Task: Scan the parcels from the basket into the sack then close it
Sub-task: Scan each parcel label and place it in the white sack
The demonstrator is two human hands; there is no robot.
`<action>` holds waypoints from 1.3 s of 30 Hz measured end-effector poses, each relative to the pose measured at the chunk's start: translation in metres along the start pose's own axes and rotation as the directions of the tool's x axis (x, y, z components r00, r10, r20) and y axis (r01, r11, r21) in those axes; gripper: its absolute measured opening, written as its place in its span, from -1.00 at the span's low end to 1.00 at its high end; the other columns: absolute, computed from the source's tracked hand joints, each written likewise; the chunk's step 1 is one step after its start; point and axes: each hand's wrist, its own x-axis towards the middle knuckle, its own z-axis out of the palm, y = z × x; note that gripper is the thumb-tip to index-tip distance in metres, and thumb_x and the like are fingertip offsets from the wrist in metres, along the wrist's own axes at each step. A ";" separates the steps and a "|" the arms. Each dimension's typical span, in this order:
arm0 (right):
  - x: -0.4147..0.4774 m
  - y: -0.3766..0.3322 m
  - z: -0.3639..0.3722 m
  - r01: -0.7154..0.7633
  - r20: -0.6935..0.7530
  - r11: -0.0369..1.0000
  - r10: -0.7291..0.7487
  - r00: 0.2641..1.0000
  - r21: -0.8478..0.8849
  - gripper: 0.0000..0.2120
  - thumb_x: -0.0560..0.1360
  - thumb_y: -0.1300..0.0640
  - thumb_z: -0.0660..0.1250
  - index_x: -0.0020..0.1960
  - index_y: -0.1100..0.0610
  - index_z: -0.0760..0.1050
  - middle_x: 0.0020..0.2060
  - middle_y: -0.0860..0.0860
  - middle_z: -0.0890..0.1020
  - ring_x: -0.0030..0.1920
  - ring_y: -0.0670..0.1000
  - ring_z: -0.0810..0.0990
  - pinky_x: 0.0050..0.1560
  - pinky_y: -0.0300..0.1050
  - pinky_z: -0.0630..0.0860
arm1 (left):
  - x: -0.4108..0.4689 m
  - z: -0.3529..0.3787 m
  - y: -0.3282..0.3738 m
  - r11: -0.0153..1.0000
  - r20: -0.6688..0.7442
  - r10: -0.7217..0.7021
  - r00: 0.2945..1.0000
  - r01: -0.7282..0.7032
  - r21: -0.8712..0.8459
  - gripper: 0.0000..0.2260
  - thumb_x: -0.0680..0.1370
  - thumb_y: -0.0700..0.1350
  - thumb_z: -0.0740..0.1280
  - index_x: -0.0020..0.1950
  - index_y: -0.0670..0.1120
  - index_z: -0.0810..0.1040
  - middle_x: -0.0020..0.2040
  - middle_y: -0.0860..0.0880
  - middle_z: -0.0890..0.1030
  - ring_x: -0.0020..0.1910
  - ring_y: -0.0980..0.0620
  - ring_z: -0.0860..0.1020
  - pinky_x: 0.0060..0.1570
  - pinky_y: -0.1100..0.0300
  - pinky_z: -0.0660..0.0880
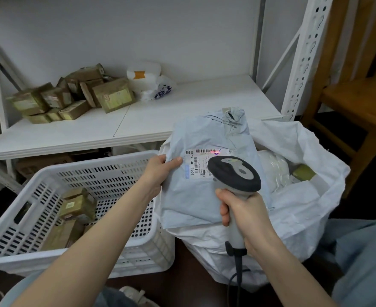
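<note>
Item: grey mailer parcel (204,191), centre of frame, held above the open white sack (315,196) at lower right. My left hand (160,169) pinched its left edge, thumb on top.

Item: handheld scanner (235,173). My right hand (246,216) was wrapped round its handle, the head just over the label (197,163).

The red scan line (214,151) fell on the right end of the upper barcode only. I judged it should be drawn left to cover every bar, with the parcel kept flat and taut.

The label, printed sideways, read "501E- M1 A21B"; the smaller print was too fine to read.

Item: basket (120,158), lower left, brown parcels (76,207) inside, unscanned by my reckoning.
</note>
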 end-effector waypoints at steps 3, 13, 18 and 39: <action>0.001 0.000 -0.002 -0.010 -0.007 1.000 0.010 1.000 0.013 -0.77 0.47 0.23 0.38 -0.35 0.23 0.49 -0.56 0.05 0.48 -0.59 -0.04 0.39 -0.49 -0.18 0.37 | 0.001 0.002 -0.001 1.000 0.004 -0.005 1.000 0.005 0.013 -0.86 0.49 -0.23 0.42 0.02 -0.23 0.59 -0.09 -0.16 0.67 -0.16 -0.07 0.63 0.00 0.07 0.58; 0.009 -0.001 -0.005 -0.064 0.001 0.994 0.064 0.998 0.086 -0.83 0.47 0.20 0.40 -0.26 0.25 0.53 -0.52 0.08 0.50 -0.56 -0.02 0.42 -0.50 -0.18 0.38 | 0.008 0.001 0.002 0.978 -0.008 -0.071 0.997 0.071 0.195 -0.76 0.51 -0.21 0.42 0.13 -0.28 0.57 0.00 -0.19 0.67 -0.19 -0.04 0.64 -0.16 0.13 0.59; 0.030 -0.006 -0.013 -0.096 -0.002 0.988 0.097 0.995 0.120 -0.87 0.47 0.23 0.40 -0.23 0.24 0.55 -0.51 0.10 0.50 -0.54 -0.01 0.41 -0.49 -0.18 0.37 | 0.043 0.021 0.015 0.859 0.003 -0.192 0.981 0.167 0.485 -0.78 0.51 -0.20 0.42 0.08 -0.12 0.44 0.01 -0.10 0.56 -0.04 -0.08 0.55 -0.05 0.09 0.49; 0.126 0.004 -0.047 -0.103 -0.234 0.983 0.138 0.962 0.153 -0.72 0.46 0.27 0.40 -0.42 0.25 0.50 -0.57 0.10 0.50 -0.59 0.00 0.41 -0.46 -0.17 0.39 | 0.109 0.139 -0.102 -0.011 0.504 -0.080 0.860 -0.507 0.862 -0.15 0.40 0.42 0.24 0.53 0.28 -0.16 0.57 -0.03 -0.28 0.54 -0.19 -0.24 0.35 -0.43 -0.05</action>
